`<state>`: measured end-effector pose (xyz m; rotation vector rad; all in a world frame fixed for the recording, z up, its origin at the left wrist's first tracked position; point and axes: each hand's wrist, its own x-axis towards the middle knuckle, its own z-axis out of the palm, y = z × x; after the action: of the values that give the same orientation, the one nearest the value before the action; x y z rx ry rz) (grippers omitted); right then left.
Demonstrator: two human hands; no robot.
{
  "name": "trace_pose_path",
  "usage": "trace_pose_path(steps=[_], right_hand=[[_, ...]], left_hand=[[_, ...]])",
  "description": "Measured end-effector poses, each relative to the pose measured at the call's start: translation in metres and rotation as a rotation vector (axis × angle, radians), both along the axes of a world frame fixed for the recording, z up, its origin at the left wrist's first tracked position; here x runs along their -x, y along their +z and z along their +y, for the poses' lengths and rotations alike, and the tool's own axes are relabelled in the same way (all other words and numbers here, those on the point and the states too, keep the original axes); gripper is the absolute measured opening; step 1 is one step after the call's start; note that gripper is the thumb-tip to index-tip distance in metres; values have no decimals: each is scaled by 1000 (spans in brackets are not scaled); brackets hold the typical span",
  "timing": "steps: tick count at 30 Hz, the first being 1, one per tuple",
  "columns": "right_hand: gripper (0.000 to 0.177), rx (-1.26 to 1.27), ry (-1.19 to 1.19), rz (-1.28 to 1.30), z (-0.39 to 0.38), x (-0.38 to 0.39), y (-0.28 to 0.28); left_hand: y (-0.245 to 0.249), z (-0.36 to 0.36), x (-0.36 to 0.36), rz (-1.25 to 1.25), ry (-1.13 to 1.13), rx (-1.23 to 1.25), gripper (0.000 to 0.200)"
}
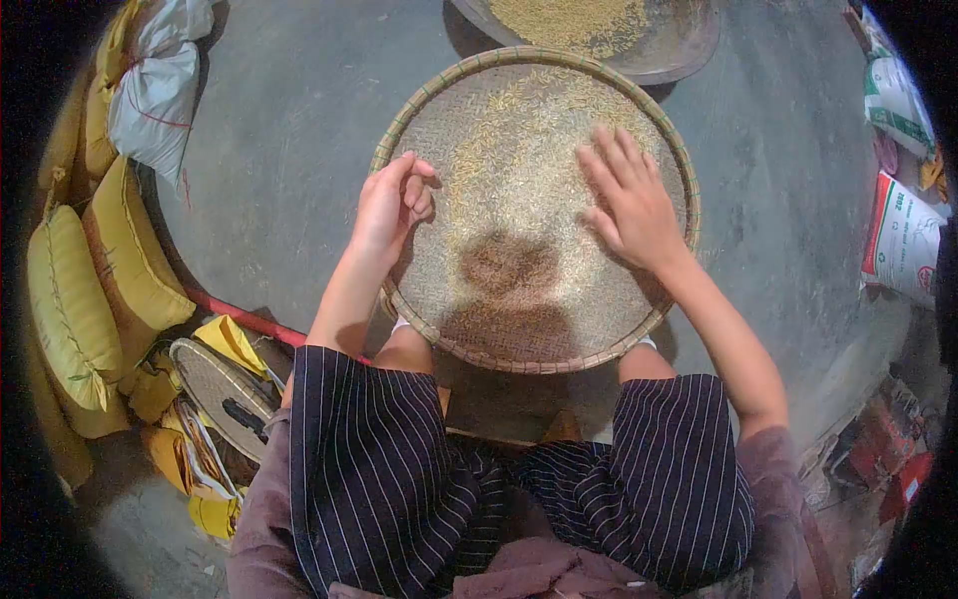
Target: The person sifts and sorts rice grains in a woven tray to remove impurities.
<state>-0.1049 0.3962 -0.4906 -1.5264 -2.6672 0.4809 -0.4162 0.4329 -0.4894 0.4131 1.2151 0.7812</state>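
A round woven bamboo winnowing tray (pixel 407 290) lies in front of my knees, with a thin spread of pale rice grains (pixel 519 185) over its middle and far side. My left hand (pixel 397 205) is above the tray's left side, fingers curled in toward the palm; whatever they may hold is hidden. On the right, my right hand (pixel 631 205) is stretched flat, palm down, over the grains near the right rim, its fingertips slightly blurred. Shadow falls across the near part of the tray.
Beyond the tray stands a wide metal basin (pixel 689 40) of golden grain. Full yellow sacks (pixel 75 299) and a white sack (pixel 155 110) line the left, near a second woven tray (pixel 215 384). Printed bags (pixel 903 235) stand at the right on the grey floor (pixel 798 200).
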Motion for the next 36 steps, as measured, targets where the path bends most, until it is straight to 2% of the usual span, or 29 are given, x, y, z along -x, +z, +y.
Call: trace_pose_path(steps=[2,6,8,9,11,12,14,18,20,21,23,24,25,27,29,31,33,35,36], right_hand=[[74,-59,-203,98,6,14,-10],[79,-39,-102,166,-11,58,-15],[79,106,47,310,-28,70,-20],[79,105,41,312,-36,71,-24],[78,130,238,368,-52,75,-29],[78,128,232,370,-59,74,-26],[75,145,495,382,-71,70,-20],[72,172,625,319,-90,64,-46],[70,40,558,251,-87,56,-61],[70,40,556,254,-82,50,-62],[70,83,349,151,-67,39,-51],[69,99,232,191,-61,38,-34],[69,94,229,190,-59,37,-27],[67,73,69,78,-53,32,-18],[65,74,34,111,-52,29,-14],[63,80,3,148,-53,27,-11],[61,2,-59,264,-54,26,-11],[59,-74,-80,267,-54,24,-16],[57,-146,-103,265,-54,24,-17]], left_hand=[[0,0,-2,0,0,-2,29],[-2,1,-2,42,-19,11,27],[-2,2,-3,62,-40,32,26],[-2,2,-4,91,-11,40,26],[0,3,-3,122,12,46,27],[-1,3,-1,99,11,39,27],[-3,3,2,75,6,32,26],[-6,2,5,50,12,50,25],[-5,2,4,30,8,56,25],[-4,1,3,38,3,58,24],[-1,-1,3,46,-3,58,24],[1,-2,4,59,-17,72,24],[4,-2,4,70,-32,83,23],[17,7,1,16,-30,126,24],[32,28,-3,-39,-25,165,24],[36,73,-8,-218,-150,92,25],[41,134,-21,-264,-382,-257,30],[65,176,-61,-117,-234,-307,36],[56,198,-72,-109,-234,-309,36]])
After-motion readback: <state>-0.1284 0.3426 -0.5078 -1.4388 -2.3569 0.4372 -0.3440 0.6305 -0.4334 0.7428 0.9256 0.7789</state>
